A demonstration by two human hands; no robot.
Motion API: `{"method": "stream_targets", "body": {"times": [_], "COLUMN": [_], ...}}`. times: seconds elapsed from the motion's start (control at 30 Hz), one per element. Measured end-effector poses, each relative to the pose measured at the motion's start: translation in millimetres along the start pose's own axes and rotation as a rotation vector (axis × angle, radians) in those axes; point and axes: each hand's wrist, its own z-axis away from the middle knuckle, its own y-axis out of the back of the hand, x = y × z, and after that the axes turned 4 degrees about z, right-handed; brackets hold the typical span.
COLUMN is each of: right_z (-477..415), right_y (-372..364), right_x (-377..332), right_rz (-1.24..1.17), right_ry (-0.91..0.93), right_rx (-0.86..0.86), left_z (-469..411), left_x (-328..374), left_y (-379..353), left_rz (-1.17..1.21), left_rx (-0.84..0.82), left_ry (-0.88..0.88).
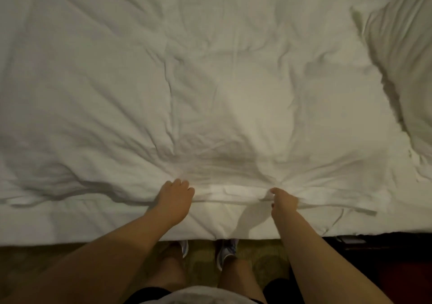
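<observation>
A big white blanket (210, 81) lies spread out wide, full of wrinkles, and its near edge hangs down toward the floor (58, 259). A white pillow (406, 58) sits at the far right, right next to the blanket. The left hand (174, 198) has its fingers curled into the blanket at the near edge, the right hand (281, 202) pinches a fold of the same edge a little way off, and two shoes (225, 250) peek out down below between the arms.
</observation>
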Motion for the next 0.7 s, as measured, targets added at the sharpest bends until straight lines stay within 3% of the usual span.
{"method": "stream_targets", "body": {"times": [0.17, 0.47, 0.7], "right_z": [70.4, 124.4, 138.0], "right_y": [-20.3, -5.7, -9.8], "right_x": [-11.8, -95.9, -160.8], "right_rz": [0.123, 0.526, 0.792], "right_ry": [0.204, 0.878, 1.117], "right_rx": [0.111, 0.043, 0.0], "left_z": [16.7, 37.6, 25.3], "left_x": [18.2, 30.3, 19.7], "left_y": [52.7, 149.2, 206.7], "left_rz": [0.014, 0.036, 0.14], "left_rx": [0.015, 0.254, 0.43], "left_ry": [0.092, 0.331, 0.41]}}
